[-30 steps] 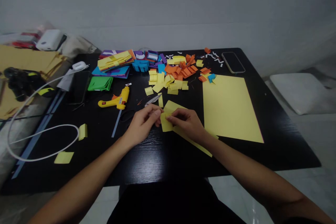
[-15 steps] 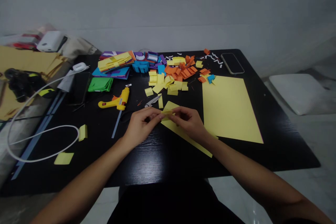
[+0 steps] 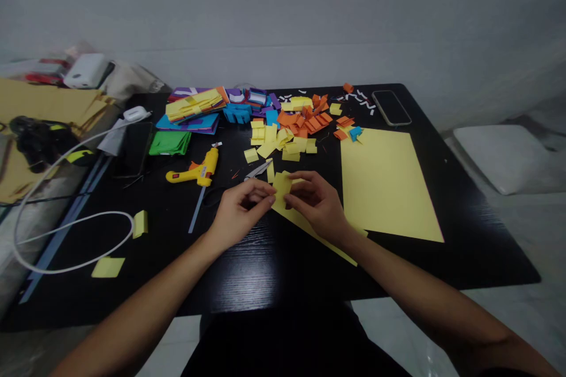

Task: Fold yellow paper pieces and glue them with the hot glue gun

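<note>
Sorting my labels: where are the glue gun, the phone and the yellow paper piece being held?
glue gun (image 3: 194,174), head view, on its yellow body.
phone (image 3: 391,107), head view, middle of its screen.
yellow paper piece (image 3: 282,182), head view, on its upper half.

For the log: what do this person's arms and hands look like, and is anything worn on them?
The left hand and right hand are bare, with no gloves. The left forearm and right forearm are uncovered to the picture's edge: no sleeves, watch or bracelet in view. Rings are too small to tell. A dark garment shows low between the arms.
</note>
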The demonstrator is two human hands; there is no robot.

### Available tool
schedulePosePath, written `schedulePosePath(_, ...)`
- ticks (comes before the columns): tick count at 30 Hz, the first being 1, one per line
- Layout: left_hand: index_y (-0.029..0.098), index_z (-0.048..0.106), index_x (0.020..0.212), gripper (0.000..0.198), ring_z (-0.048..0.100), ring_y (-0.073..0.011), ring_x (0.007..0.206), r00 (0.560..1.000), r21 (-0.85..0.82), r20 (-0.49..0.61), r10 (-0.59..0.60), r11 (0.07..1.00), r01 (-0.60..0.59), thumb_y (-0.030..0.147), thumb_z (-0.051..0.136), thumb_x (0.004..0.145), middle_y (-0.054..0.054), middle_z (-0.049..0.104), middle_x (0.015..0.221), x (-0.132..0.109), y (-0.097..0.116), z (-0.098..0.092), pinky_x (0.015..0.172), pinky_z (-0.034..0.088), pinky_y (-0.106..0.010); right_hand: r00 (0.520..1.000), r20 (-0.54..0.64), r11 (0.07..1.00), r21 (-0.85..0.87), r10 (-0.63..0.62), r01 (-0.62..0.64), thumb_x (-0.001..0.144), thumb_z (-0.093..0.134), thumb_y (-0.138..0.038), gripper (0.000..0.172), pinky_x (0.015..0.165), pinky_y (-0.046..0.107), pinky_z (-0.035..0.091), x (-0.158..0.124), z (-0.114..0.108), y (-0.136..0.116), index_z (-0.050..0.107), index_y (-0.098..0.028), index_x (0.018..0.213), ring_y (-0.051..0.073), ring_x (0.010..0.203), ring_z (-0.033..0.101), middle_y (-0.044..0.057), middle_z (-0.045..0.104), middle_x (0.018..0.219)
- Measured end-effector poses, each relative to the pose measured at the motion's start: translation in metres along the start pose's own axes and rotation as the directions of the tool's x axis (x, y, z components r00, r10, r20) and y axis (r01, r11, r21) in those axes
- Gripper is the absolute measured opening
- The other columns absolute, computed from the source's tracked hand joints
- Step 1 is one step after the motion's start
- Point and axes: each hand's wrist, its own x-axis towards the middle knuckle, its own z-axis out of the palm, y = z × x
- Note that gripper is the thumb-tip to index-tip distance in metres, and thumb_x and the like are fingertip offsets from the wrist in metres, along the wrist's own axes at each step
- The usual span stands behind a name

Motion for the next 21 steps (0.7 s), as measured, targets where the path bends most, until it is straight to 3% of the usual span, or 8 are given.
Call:
schedulePosePath(4,0.019,0.062,0.094,0.02,0.065,-0.0117,0.07,1.0,-0.075,-0.018,-0.02,0.997,0.018,0.026,0.078,0.084,0.0,0.068,0.08,0.0022,-0.005,0.0019,0.066,0.054,-0.024,1.0,-0.01,0.999,-0.04,-0.001,0.001,0.082,0.084,-0.039,0.053,0.078,0.037,0.065,-0.0009,0.0001,-0.0003,0.063,-0.026,0.129,0.018,0.077,0.074,0.003,0.075,0.09)
schedulePosePath(12,0.02,0.06,0.122,0.039,0.062,-0.0116,0.065,0.994,-0.042,0.099,-0.054,0.997,0.058,0.023,0.074,0.085,0.003,0.066,0.076,0.0018,-0.0054,0.0007,0.063,0.05,-0.025,0.999,-0.045,0.995,-0.098,-0.02,0.015,0.082,0.083,-0.036,0.03,0.081,0.037,0.064,0.0002,-0.0009,0.0077,0.074,-0.022,0.106,0.02,0.083,0.076,0.005,0.079,0.094)
schedulePosePath(16,0.021,0.059,0.114,0.036,0.065,-0.0126,0.061,0.988,-0.068,0.114,-0.1,0.992,0.109,0.024,0.076,0.083,0.002,0.069,0.076,0.001,-0.0068,0.0008,0.059,0.051,-0.025,0.998,-0.033,0.985,-0.162,-0.061,0.054,0.086,0.079,-0.033,0.014,0.087,0.035,0.062,0.0004,-0.0009,0.007,0.078,-0.022,0.095,0.021,0.091,0.076,0.005,0.08,0.097)
schedulePosePath(21,0.021,0.054,0.106,0.026,0.073,-0.0155,0.064,0.984,-0.088,0.097,-0.152,0.983,0.161,0.029,0.071,0.089,0.002,0.072,0.074,0.0003,-0.0074,-0.001,0.062,0.055,-0.025,0.997,0.042,0.981,-0.18,-0.062,0.069,0.086,0.079,-0.032,0.024,0.086,0.034,0.063,-0.0008,0.0002,0.003,0.079,-0.022,0.108,0.021,0.097,0.076,0.007,0.08,0.109)
